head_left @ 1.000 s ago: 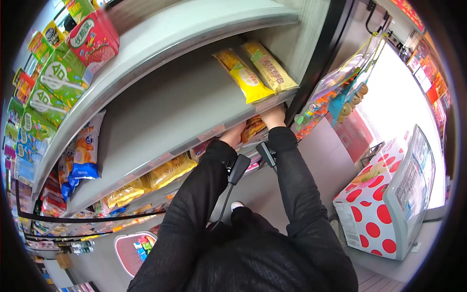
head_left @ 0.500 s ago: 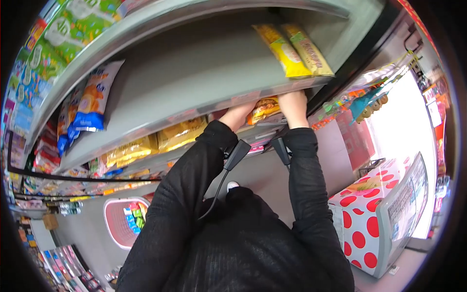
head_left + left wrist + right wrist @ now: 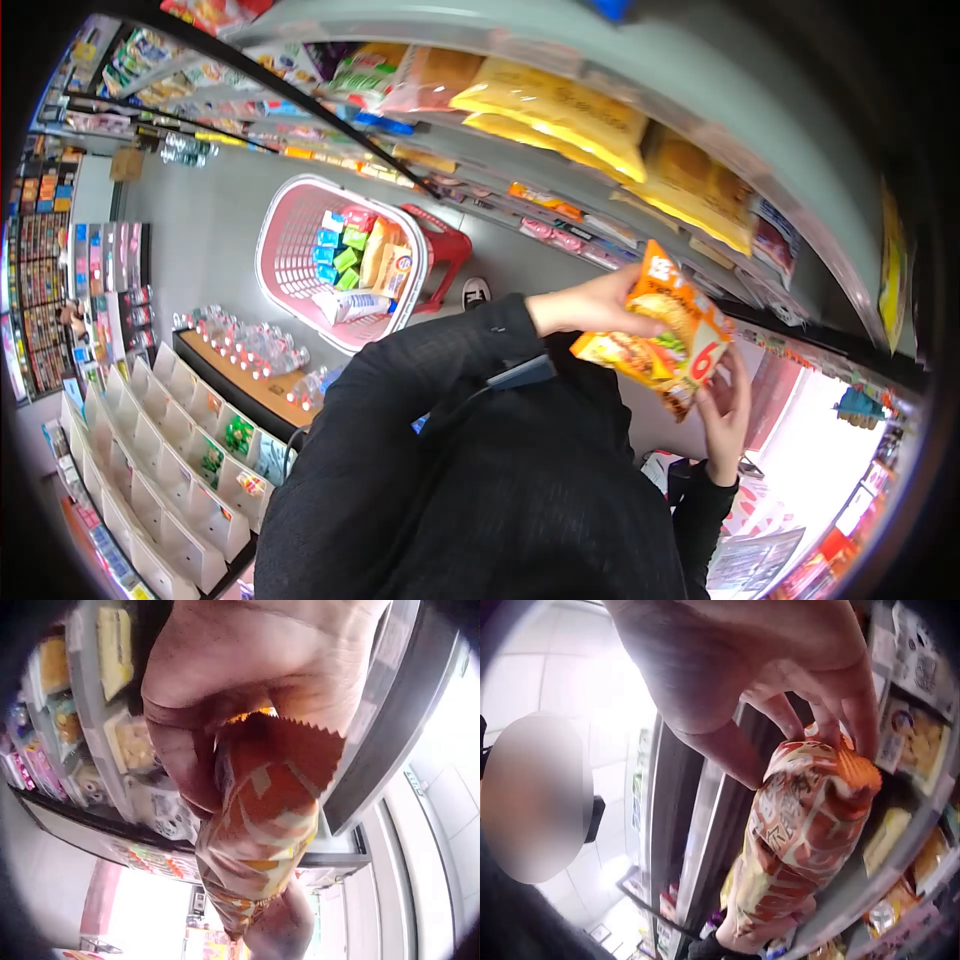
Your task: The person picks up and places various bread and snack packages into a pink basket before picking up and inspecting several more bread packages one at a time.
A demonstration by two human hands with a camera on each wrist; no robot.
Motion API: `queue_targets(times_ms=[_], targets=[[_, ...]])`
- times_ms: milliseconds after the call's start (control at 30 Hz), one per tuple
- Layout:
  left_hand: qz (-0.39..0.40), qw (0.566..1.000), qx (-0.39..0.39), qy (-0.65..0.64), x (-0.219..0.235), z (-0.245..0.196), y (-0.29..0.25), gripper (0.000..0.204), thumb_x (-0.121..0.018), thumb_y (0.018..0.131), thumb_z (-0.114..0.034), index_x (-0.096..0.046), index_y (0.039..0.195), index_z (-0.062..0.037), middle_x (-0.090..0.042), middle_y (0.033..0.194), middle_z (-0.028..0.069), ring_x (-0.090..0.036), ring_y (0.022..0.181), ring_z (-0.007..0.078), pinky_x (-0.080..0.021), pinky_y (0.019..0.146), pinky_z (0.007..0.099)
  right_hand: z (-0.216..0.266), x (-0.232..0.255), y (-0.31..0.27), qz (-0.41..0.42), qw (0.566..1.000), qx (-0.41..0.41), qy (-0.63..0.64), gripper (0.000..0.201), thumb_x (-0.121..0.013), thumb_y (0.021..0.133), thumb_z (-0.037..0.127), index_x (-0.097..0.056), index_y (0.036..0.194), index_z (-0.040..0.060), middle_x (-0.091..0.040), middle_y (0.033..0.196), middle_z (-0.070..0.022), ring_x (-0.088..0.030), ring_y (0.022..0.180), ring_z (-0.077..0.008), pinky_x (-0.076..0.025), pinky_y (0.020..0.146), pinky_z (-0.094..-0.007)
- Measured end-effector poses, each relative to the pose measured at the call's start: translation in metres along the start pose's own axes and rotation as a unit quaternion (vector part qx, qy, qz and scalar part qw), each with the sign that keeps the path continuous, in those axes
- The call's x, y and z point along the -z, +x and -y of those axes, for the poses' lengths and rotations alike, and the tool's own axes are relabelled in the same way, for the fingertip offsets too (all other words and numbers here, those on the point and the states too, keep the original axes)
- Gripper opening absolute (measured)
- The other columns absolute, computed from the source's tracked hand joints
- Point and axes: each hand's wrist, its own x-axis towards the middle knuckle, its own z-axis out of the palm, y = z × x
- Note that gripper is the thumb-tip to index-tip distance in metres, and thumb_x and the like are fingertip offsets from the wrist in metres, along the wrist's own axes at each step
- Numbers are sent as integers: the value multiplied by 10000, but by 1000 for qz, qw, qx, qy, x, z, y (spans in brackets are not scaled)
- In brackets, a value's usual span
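An orange snack packet point(image 3: 665, 335) with a burger picture and a large "6" is held up before the body, off the shelf. My left hand point(image 3: 590, 303) grips its left end, thumb across the printed front and fingers behind. At the other end, my right hand point(image 3: 728, 410) pinches the edge of the packet between thumb and fingers. The left wrist view shows the zigzag sealed edge of the packet point(image 3: 262, 802) by the left palm. In the right wrist view the thumb and fingertips of the right hand point(image 3: 772, 682) press on the crinkled packet point(image 3: 802, 825).
A pink basket point(image 3: 280, 240) with several packaged goods stands on a red stool point(image 3: 445, 255). Shelves with yellow bags point(image 3: 560, 110) run along the upper right. Bottles point(image 3: 240, 340) and a white divided rack point(image 3: 150, 470) are at the lower left.
Both hands have come out from under the shelf, bringing the orange packet with them to in front of the body. The head view has swung left, putting the basket nearer the middle.
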Motion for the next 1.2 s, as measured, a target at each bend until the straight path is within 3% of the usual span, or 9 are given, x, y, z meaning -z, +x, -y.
queue_targets(times_ms=[100, 300, 433, 633, 767, 900, 967, 1100, 1200], targets=[[-39, 999, 2, -14, 50, 8, -70, 629, -652, 719, -101, -287, 1223, -12, -429, 1168, 83, -400, 1087, 149, -323, 928, 302, 8, -64, 10, 78, 996, -41, -23, 588, -588, 728, 39, -295, 1237, 12, -345, 1224, -112, -392, 1117, -207, -357, 910, -338], [-291, 956, 17, 37, 128, -1, -221, 655, -662, 695, -81, -277, 1220, -7, -416, 1172, 81, -388, 1102, 162, -305, 933, 294, -2, -215, 74, 279, 951, 92, -94, 595, -627, 697, 102, -314, 1192, -4, -353, 1162, -160, -397, 1092, -275, -345, 907, -338], [-435, 899, -27, -42, 177, 12, -308, 652, -641, 695, -47, -267, 1228, -18, -437, 1154, 88, -438, 1063, 171, -345, 912, 307, -28, -338, 105, 315, 940, 123, -37, 553, -624, 684, 105, -331, 1132, -30, -379, 1118, -215, -428, 1039, -322, -370, 854, -325], [-498, 864, -17, -67, 262, 35, -375, 508, -574, 739, 5, -323, 1180, -12, -494, 1095, 98, -507, 989, 181, -430, 832, 307, -94, -489, 121, 273, 959, 72, -24, 568, -587, 653, 114, -323, 1125, -58, -460, 1019, -252, -467, 973, -364, -375, 838, -363], [-539, 834, 19, -116, 305, 79, -380, 458, -536, 776, -28, -322, 1181, -19, -480, 1105, 108, -519, 974, 199, -452, 810, 324, -119, -525, 153, 266, 960, -16, -82, 405, -586, 623, 146, -434, 953, -34, -513, 968, -228, -494, 930, -356, -392, 803, -377], [-568, 808, -7, -156, 327, 100, -370, 417, -532, 787, -61, -348, 1158, -14, -495, 1077, 111, -520, 967, 208, -451, 808, 334, -130, -544, 180, 281, 953, -25, -109, 413, -593, 615, 163, -444, 948, -31, -532, 935, -218, -508, 909, -349, -397, 795, -376], [-582, 784, -11, -214, 336, 106, -371, 410, -535, 797, -100, -353, 1157, -23, -496, 1077, 110, -519, 966, 210, -449, 807, 345, -125, -553, 182, 312, 934, -19, -170, 563, -578, 648, 173, -379, 1128, -44, -466, 1088, -214, -431, 1065, -306, -344, 888, -330], [-596, 779, -19, -195, 354, 98, -386, 430, -579, 786, -139, -363, 1146, -44, -504, 1072, 99, -523, 950, 199, -445, 792, 332, -125, -577, 181, 351, 923, 6, -157, 641, -598, 645, 195, -329, 1171, -52, -439, 1132, -224, -409, 1090, -317, -331, 905, -338], [-638, 766, -1, -77, 371, 87, -394, 540, -625, 755, -140, -312, 1179, -23, -529, 1010, 120, -540, 902, 198, -460, 737, 311, -132, -591, 180, 343, 928, 30, -143, 672, -593, 640, 172, -298, 1195, -65, -413, 1159, -238, -395, 1111, -316, -328, 915, -333]])
